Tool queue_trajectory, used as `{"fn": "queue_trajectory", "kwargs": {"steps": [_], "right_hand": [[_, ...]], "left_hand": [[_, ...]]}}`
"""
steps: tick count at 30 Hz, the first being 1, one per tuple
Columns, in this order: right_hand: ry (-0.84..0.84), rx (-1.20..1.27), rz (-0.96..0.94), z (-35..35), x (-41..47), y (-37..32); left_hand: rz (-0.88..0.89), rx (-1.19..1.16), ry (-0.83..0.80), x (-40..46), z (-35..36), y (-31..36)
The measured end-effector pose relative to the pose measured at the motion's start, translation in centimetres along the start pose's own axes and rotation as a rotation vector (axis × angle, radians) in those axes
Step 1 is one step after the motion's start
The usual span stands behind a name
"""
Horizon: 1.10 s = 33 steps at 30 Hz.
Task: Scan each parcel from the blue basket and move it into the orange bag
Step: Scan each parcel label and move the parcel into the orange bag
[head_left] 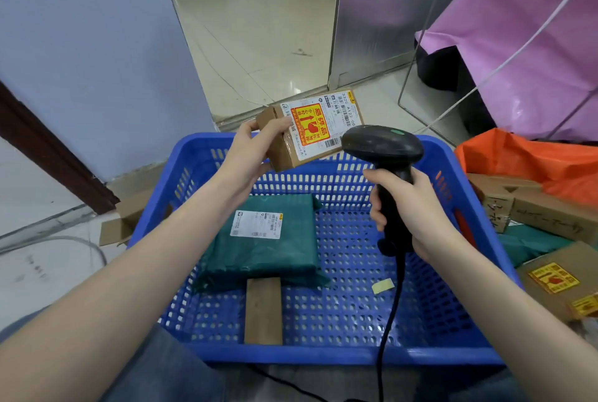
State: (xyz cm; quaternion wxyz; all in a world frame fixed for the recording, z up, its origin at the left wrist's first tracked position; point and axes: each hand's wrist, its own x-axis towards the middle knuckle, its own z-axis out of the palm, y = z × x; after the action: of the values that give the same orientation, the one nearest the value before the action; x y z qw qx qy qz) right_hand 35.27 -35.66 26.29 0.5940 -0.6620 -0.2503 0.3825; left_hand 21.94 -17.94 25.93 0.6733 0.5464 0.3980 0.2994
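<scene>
Pale floor tiles [259,29] run far toward a doorway, with a blue-grey wall [81,45] on the left and a pink sheet [534,39] on the right. Nearer, a blue basket [453,288] sits in front of the person. Above its far rim the left hand [249,155] grips a cardboard box [317,126], thumb curled over the top edge and fingers wrapped beneath; its white label and red-yellow sticker face up. Just right of the box, the right hand [411,210] has its fingers curled round the handle of a black scanner [383,146], whose head nearly touches the label. Inside the basket lie a green parcel [268,246], a brown box [262,311] and a yellow paper scrap [382,285]. On the right lies the orange bag [534,162], with more boxes [534,210] beside it.
</scene>
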Motion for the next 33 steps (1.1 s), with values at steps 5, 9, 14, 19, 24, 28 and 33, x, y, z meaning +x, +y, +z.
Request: {"fn": "queue_trajectory", "kwargs": {"steps": [5,9,14,19,24,28,33], "right_hand": [[-0.026,-0.024,0.002,0.0,-0.1,-0.1],[-0.039,0.036,-0.004,0.1,-0.1,-0.3],[-0.063,0.094,-0.02,-0.2,-0.3,-0.6],[-0.011,0.139,-0.062,-1.7,-0.5,-1.0],[0.144,0.225,-0.143,-5.5,-0.9,-2.0],[0.318,0.369,-0.158,-10.4,-1.5,-2.6],[0.406,0.483,-0.137,-16.0,-3.1,-2.8]], "left_hand": [[-0.001,-0.021,0.004,-0.2,0.1,0.3],[0.001,-0.029,0.002,-0.3,0.0,0.5],[-0.001,-0.015,0.01,-0.3,-0.2,0.6],[0.018,0.014,0.016,-1.1,-0.3,0.4],[0.021,0.009,-0.019,-1.6,2.5,0.2],[0.014,0.002,-0.089,-1.6,8.1,0.0],[-0.034,-0.026,-0.229,-1.8,17.1,-0.8]]}}
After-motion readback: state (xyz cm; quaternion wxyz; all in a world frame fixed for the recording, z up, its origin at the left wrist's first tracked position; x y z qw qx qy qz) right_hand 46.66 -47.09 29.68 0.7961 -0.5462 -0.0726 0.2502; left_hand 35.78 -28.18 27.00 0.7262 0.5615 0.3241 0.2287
